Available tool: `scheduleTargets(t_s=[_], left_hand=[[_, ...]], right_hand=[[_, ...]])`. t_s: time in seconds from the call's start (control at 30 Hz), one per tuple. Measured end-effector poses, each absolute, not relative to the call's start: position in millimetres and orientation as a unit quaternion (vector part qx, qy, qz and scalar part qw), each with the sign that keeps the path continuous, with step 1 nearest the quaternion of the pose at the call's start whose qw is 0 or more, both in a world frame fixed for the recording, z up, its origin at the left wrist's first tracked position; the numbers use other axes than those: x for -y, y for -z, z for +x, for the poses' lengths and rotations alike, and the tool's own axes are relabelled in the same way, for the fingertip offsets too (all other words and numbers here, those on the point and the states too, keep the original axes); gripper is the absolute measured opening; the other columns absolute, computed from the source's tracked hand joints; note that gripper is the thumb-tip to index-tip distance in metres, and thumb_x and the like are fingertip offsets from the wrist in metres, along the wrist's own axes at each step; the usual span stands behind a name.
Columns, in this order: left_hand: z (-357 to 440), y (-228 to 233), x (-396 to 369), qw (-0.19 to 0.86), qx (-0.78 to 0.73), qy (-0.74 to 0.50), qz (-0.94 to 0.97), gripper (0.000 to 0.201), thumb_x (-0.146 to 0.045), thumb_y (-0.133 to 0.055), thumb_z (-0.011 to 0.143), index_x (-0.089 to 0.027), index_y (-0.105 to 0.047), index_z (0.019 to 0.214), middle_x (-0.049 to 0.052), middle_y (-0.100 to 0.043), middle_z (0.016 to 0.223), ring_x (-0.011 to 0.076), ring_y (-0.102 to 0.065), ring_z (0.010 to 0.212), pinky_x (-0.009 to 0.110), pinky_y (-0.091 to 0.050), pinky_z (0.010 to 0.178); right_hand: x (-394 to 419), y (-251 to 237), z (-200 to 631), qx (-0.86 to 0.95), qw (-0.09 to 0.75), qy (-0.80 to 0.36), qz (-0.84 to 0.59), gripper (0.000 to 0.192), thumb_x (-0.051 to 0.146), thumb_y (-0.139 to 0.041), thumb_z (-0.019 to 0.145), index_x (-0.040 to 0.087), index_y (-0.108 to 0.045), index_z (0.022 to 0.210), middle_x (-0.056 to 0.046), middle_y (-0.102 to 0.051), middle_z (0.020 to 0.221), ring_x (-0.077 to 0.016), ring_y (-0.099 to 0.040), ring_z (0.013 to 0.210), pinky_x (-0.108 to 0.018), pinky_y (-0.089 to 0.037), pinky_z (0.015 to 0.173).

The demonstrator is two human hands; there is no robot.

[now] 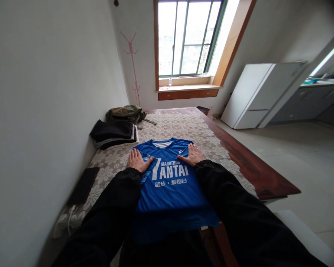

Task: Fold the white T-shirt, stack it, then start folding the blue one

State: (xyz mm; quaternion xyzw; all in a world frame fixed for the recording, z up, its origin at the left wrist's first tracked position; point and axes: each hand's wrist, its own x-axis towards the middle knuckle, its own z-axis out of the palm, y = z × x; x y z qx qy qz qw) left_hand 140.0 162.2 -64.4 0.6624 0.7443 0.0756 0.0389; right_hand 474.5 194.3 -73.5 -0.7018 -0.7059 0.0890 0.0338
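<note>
A blue T-shirt (169, 198) with white lettering lies face up on the table, its neckline pointing away from me and its lower end hanging at the near edge. Both sleeves look folded inward over the front. My left hand (138, 161) rests flat on the shirt's left sleeve area, thumb stretched toward the middle. On the opposite side, my right hand (192, 154) presses flat near the right shoulder, fingers pointing away and thumb out. Neither hand grips the cloth. Black sleeves cover my wrists and arms.
A floral cloth (180, 124) covers much of the wooden table (256, 170). Folded dark clothes (114, 132) and a green backpack (125, 112) lie at the back left. Nearer, against the wall, are a flat black object (83, 185) and a white cable (70, 218).
</note>
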Motion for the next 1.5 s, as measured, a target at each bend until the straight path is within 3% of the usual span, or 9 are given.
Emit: scheduleTargets(t_s=[0.27,0.47,1.5], left_hand=[[141.7,61.6,-159.7,0.030,-0.741,-0.070,0.667,0.135,-0.097,-0.025,0.078,0.010,-0.021,0.160,0.029,-0.018,0.170,0.0393,-0.015,0.161,0.049,-0.011,0.130],[142.2,60.5,-159.7,0.025,-0.746,-0.056,0.663,0.135,-0.098,-0.023,0.077,0.007,-0.020,0.162,0.027,-0.017,0.171,0.0380,-0.013,0.162,0.047,-0.011,0.130],[141.6,60.8,-158.2,0.024,-0.738,-0.063,0.671,0.138,-0.100,-0.024,0.075,0.006,-0.019,0.162,0.027,-0.016,0.171,0.0382,-0.013,0.162,0.046,-0.011,0.130]], right_hand=[[-195.7,76.9,475.7,0.710,0.040,-0.082,-0.698,0.131,0.095,-0.026,0.082,-0.006,-0.013,0.164,-0.023,-0.005,0.174,-0.0324,-0.002,0.162,-0.038,0.002,0.129],[-197.4,77.7,476.5,0.709,0.037,-0.084,-0.699,0.134,0.097,-0.024,0.079,-0.005,-0.012,0.165,-0.021,-0.003,0.175,-0.0321,-0.002,0.162,-0.039,0.003,0.129],[-196.7,76.7,476.2,0.710,0.038,-0.084,-0.698,0.131,0.096,-0.024,0.081,-0.004,-0.013,0.165,-0.021,-0.005,0.175,-0.0320,-0.001,0.162,-0.039,0.003,0.129]])
